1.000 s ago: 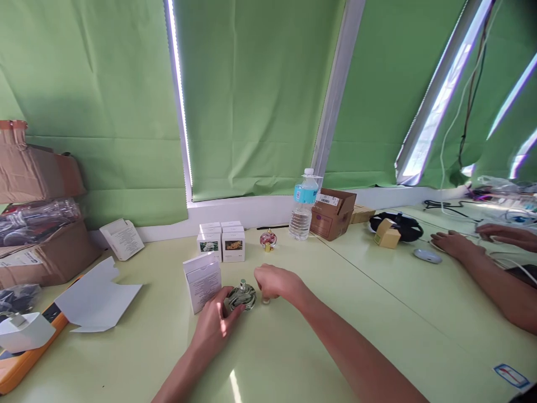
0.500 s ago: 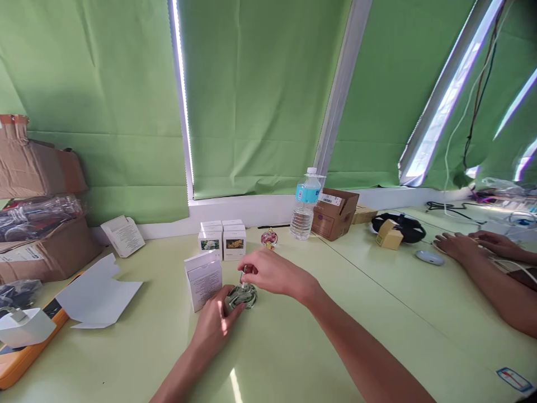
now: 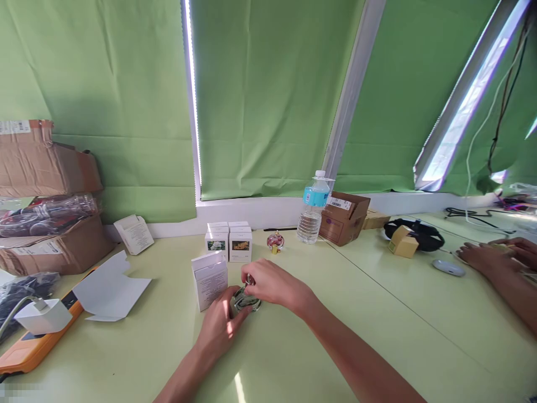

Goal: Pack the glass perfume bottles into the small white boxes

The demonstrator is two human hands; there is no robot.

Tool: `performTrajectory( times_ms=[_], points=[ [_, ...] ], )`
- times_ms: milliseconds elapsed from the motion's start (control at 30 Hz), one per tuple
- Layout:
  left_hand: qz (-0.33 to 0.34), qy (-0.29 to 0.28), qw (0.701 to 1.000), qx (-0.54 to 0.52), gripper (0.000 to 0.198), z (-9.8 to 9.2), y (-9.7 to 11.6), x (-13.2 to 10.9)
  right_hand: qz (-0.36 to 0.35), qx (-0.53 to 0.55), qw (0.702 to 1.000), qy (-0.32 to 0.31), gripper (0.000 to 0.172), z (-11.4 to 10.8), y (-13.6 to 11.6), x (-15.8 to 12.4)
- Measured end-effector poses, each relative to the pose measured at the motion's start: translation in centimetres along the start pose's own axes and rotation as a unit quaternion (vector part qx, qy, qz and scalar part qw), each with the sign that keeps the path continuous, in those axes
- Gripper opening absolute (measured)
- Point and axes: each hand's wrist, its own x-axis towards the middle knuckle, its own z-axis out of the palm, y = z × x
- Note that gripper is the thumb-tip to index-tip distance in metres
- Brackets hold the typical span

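Note:
A low, round clear glass bottle [image 3: 242, 302] rests on the table in front of me. My left hand [image 3: 220, 318] is wrapped round its left side, thumb along the near side. From above, my right hand [image 3: 272, 282] pinches the bottle's top [image 3: 249, 279], a small shiny piece mostly covered by the fingers. Just left of the bottle stands an upright white printed carton [image 3: 210, 281]. Behind it are several small white boxes [image 3: 240, 244] with flower pictures. A small pink glass bottle with gold trim [image 3: 276, 241] stands beyond my right hand.
Torn white paper [image 3: 113, 291], an orange device [image 3: 37, 348] and a white charger [image 3: 44, 316] lie at left, near stacked cardboard boxes [image 3: 50, 240]. A water bottle [image 3: 310, 215] and brown box [image 3: 344, 218] stand behind. Another person's hands [image 3: 486, 257] are at far right, near a mouse [image 3: 448, 267].
The view has turned slightly left, so everything appears shifted right. My right hand sits slightly lower over the bottle's top; my left hand keeps its hold.

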Motion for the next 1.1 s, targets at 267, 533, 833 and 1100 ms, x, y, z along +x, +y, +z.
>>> performTrajectory(
  times_ms=[267, 533, 833, 1100],
  points=[
    [0.217, 0.213, 0.931, 0.204, 0.011, -3.2, 0.3, -1.0, -0.001, 0.012, 1.0, -0.027, 0.044, -0.1, 1.0, -0.1],
    [0.177, 0.298, 0.901, 0.262, 0.038, -7.7, -0.6, 0.2, -0.018, -0.039, 0.998, -0.049, 0.037, 1.8, 1.5, 1.1],
    [0.161, 0.191, 0.963, 0.096, 0.013, -7.4, -2.9, 0.8, -0.047, -0.032, 0.998, -0.023, 0.028, -0.5, 0.7, -0.3],
    [0.228, 0.165, 0.955, 0.095, 0.012, -6.5, -1.7, 0.5, -0.15, 0.151, 0.965, 0.154, 0.023, -3.9, -1.0, -2.3]
  ],
)
